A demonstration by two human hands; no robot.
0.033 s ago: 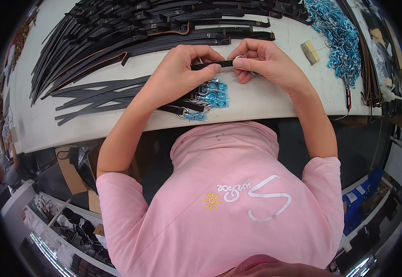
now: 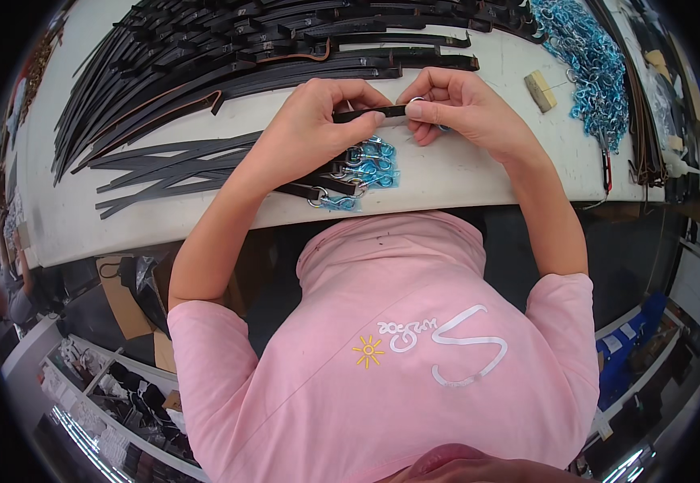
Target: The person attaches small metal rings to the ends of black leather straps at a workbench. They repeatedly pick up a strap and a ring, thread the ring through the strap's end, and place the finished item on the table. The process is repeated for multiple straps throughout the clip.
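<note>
Between my two hands, above the white table (image 2: 463, 181), a short stretch of black strap (image 2: 392, 111) runs level. My left hand (image 2: 310, 129) is closed round it, thumb along its near side. The fingertips of my right hand (image 2: 471, 113) pinch the strap's end together with a metal ring (image 2: 416, 100); a bit of blue shows under those fingers, and the rest of that fitting is hidden. Just below the left wrist lie several dark straps (image 2: 173, 165), with silver snap hooks (image 2: 372, 163) in blue film at their right ends.
Beyond my hands spreads a large pile of black straps (image 2: 229, 48). At the far right sits a heap of blue-wrapped metal hooks (image 2: 583, 64), near a small tan block (image 2: 540, 91). A red-and-black tool (image 2: 607, 171) and hanging brown straps (image 2: 646, 153) are by the right edge.
</note>
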